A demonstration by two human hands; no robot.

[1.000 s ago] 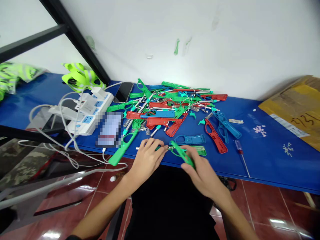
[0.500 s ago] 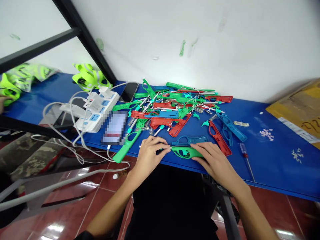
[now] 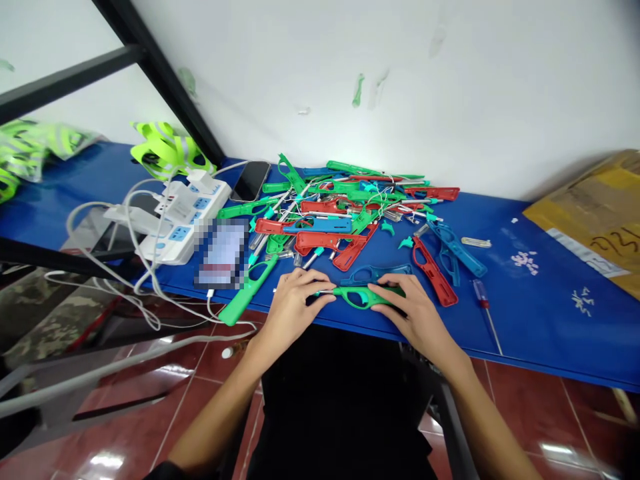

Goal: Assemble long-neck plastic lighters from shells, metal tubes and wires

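My left hand (image 3: 299, 298) pinches the thin metal tube of a green long-nosed lighter (image 3: 361, 297) near its left end, with a bit of teal beside the fingertips. My right hand (image 3: 411, 308) grips the lighter's green body by thumb and fingers from the right, covering that end. The lighter lies level at the table's front edge, its trigger loop showing between my hands. Just behind it is a blue lighter shell half (image 3: 370, 273). A red shell half (image 3: 434, 272) lies right of my right hand. Left of my left hand is another green shell piece (image 3: 245, 297).
Behind my hands spreads a pile of red, green and blue lighter parts (image 3: 325, 207). A power strip (image 3: 175, 237) with cables and a phone (image 3: 224, 253) stand at left. A screwdriver (image 3: 484, 303), small pink pieces (image 3: 525, 261) and a cardboard box (image 3: 595, 213) are at right.
The view has shifted slightly. My right hand has moved in a little toward my left along the green lighter, and the teal trigger seen in its loop before no longer shows clearly.
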